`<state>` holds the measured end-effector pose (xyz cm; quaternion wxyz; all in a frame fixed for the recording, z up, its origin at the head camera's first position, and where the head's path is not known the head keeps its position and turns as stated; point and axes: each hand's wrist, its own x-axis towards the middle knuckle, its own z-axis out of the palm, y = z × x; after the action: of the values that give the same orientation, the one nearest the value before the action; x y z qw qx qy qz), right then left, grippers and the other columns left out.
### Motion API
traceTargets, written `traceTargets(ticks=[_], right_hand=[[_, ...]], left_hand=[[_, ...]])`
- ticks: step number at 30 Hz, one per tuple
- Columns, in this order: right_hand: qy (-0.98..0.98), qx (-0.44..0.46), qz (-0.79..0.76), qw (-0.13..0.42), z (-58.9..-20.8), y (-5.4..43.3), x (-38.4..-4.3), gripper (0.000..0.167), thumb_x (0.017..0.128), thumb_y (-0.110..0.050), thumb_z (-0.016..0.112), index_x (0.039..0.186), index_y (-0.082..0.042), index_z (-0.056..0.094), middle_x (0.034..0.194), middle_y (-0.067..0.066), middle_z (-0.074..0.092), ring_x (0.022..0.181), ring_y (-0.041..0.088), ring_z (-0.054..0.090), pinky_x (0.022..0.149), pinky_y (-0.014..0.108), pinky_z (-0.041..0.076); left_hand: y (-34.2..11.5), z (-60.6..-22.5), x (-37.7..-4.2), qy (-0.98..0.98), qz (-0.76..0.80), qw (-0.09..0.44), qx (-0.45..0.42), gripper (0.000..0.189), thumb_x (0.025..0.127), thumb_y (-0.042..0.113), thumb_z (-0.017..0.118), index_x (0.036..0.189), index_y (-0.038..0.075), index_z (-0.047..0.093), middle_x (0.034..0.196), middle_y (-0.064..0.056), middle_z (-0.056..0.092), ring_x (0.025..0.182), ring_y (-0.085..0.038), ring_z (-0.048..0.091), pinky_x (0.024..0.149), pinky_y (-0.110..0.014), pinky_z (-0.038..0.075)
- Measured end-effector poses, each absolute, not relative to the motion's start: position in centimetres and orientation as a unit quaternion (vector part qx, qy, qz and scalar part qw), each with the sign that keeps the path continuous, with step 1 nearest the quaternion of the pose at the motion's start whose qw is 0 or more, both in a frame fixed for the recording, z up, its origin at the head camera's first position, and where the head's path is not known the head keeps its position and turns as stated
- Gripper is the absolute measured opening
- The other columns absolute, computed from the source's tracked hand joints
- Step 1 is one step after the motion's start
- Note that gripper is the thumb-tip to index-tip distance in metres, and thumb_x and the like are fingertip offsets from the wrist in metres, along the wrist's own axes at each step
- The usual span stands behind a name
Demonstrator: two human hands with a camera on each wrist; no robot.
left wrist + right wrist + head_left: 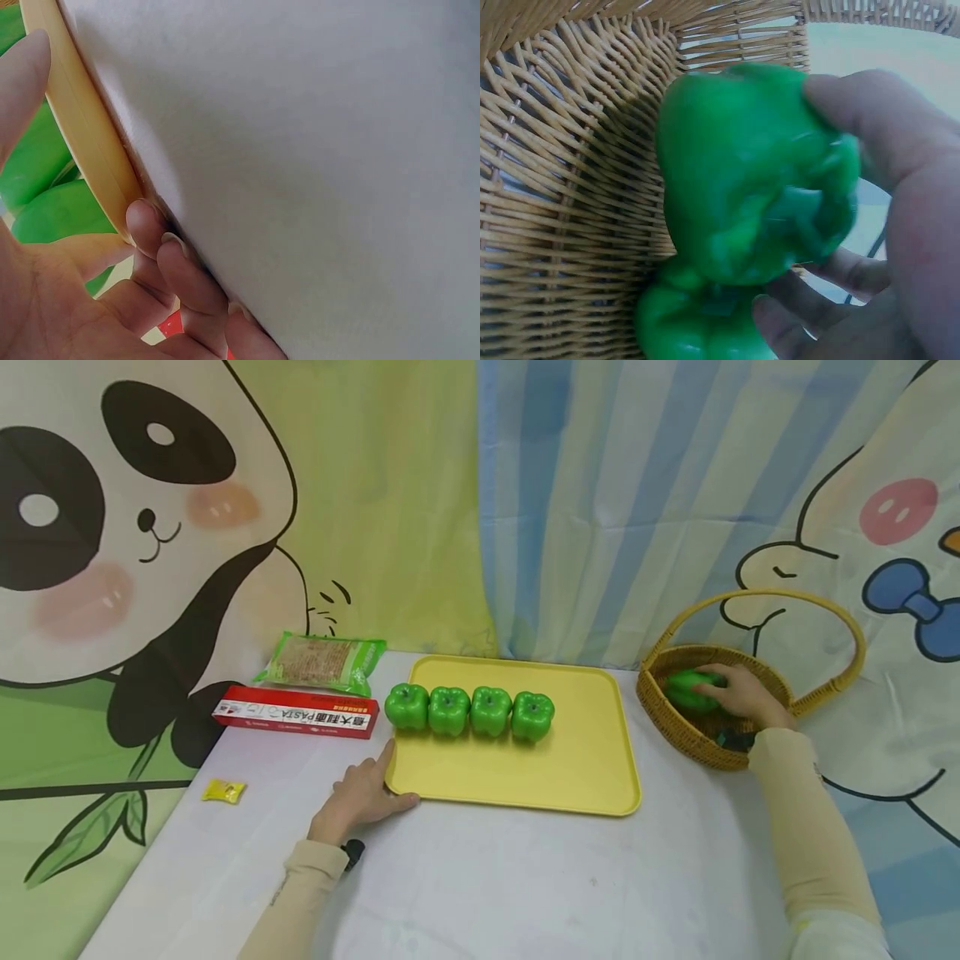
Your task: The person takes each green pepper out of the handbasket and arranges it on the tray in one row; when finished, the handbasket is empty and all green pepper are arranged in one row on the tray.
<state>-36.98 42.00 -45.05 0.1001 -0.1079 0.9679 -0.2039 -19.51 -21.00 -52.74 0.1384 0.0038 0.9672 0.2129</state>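
Observation:
Inside the wicker basket (693,747) at the right, my right hand (748,695) grips a green bell pepper (742,172), thumb on one side and fingers on the other. Below it in the right wrist view lies a second green bell pepper (697,319). My left hand (365,791) rests at the near left corner of a yellow tray (585,768), thumb and index finger spread along its rim; the other fingers are bent against the tabletop in the left wrist view. Several green bell peppers (447,711) stand in a row on the tray's left part.
Left of the tray lie a red pasta box (296,712), a green-edged food packet (318,662) behind it, and a small yellow wrapped piece (223,791). The basket's tall handle (843,618) arches over its opening. A printed curtain (555,510) hangs behind the white table (525,877).

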Motion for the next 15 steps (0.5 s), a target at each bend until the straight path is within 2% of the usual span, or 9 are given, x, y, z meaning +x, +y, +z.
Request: traceTargets(ticks=[1,2,4,7,8,9,10,11,15], right_hand=[[0.968,-0.113,-0.204,0.091,-44.9,42.0,-36.9,0.065,0.104,-0.043,0.051,0.148,0.004,0.041,0.135,0.042,0.044,0.113,0.053,0.046,0.09,0.065,0.042],[0.969,-0.116,-0.203,0.083,-44.7,42.0,-36.8,0.063,0.105,-0.042,0.05,0.148,0.004,0.041,0.123,0.041,0.051,0.103,0.05,0.049,0.089,0.064,0.043],[0.969,-0.131,-0.201,0.054,-44.5,42.0,-36.6,0.059,0.105,-0.038,0.05,0.145,0.005,0.045,0.088,0.032,0.059,0.077,0.04,0.05,0.086,0.061,0.045],[0.969,-0.128,-0.21,0.042,-43.7,41.5,-36.2,0.059,0.106,-0.038,0.047,0.146,0.005,0.044,0.094,0.038,0.062,0.089,0.049,0.057,0.097,0.07,0.04],[0.968,-0.121,-0.215,0.044,-43.5,41.3,-36.0,0.06,0.106,-0.04,0.046,0.147,0.004,0.043,0.107,0.043,0.06,0.103,0.055,0.056,0.1,0.073,0.036],[0.967,-0.114,-0.223,0.048,-43.2,41.2,-35.8,0.062,0.106,-0.042,0.045,0.148,0.004,0.042,0.126,0.048,0.05,0.122,0.062,0.046,0.103,0.077,0.03],[0.966,-0.105,-0.23,0.054,-42.9,40.9,-35.6,0.064,0.106,-0.044,0.043,0.15,0.002,0.04,0.143,0.05,0.033,0.135,0.067,0.027,0.104,0.081,0.023],[0.965,-0.095,-0.237,0.061,-42.6,40.7,-35.3,0.066,0.106,-0.047,0.042,0.152,0.001,0.038,0.153,0.049,0.013,0.14,0.07,0.009,0.105,0.083,0.017],[0.965,-0.085,-0.245,0.043,-41.9,39.7,-34.2,0.068,0.104,-0.05,0.045,0.155,-0.006,0.035,0.158,0.044,0.011,0.141,0.066,0.015,0.104,0.082,0.021]], left_hand=[[-21.0,-52.7,-19.6,0.967,0.213,0.138,0.004,0.114,0.079,0.064,0.074,0.162,0.012,0.015,0.133,-0.026,0.057,0.113,-0.044,0.058,0.095,-0.077,0.04],[-21.0,-52.6,-19.6,0.967,0.214,0.138,0.002,0.114,0.079,0.064,0.074,0.162,0.012,0.015,0.134,-0.026,0.057,0.114,-0.044,0.057,0.095,-0.077,0.04],[-21.0,-52.5,-19.6,0.967,0.213,0.141,0.002,0.114,0.08,0.064,0.074,0.162,0.012,0.014,0.136,-0.027,0.055,0.116,-0.045,0.056,0.096,-0.077,0.04],[-21.1,-52.5,-19.6,0.966,0.213,0.145,0.003,0.115,0.08,0.064,0.073,0.162,0.011,0.014,0.14,-0.027,0.053,0.119,-0.047,0.055,0.097,-0.077,0.039],[-21.1,-52.5,-19.5,0.966,0.213,0.146,0.003,0.115,0.08,0.065,0.073,0.162,0.011,0.014,0.14,-0.027,0.053,0.12,-0.047,0.055,0.097,-0.077,0.039],[-21.1,-52.5,-19.5,0.966,0.213,0.146,0.003,0.115,0.08,0.065,0.073,0.162,0.011,0.014,0.141,-0.028,0.053,0.12,-0.047,0.055,0.097,-0.077,0.039],[-21.1,-52.5,-19.5,0.966,0.214,0.146,0.002,0.115,0.08,0.065,0.073,0.162,0.011,0.014,0.141,-0.027,0.053,0.12,-0.047,0.055,0.097,-0.077,0.039],[-21.1,-52.5,-19.6,0.966,0.213,0.146,0.003,0.115,0.08,0.065,0.073,0.162,0.011,0.014,0.141,-0.027,0.053,0.119,-0.047,0.055,0.097,-0.077,0.039],[-21.2,-52.6,-19.6,0.966,0.212,0.147,0.003,0.116,0.079,0.068,0.072,0.162,0.011,0.014,0.14,-0.027,0.053,0.119,-0.046,0.055,0.097,-0.076,0.039]])
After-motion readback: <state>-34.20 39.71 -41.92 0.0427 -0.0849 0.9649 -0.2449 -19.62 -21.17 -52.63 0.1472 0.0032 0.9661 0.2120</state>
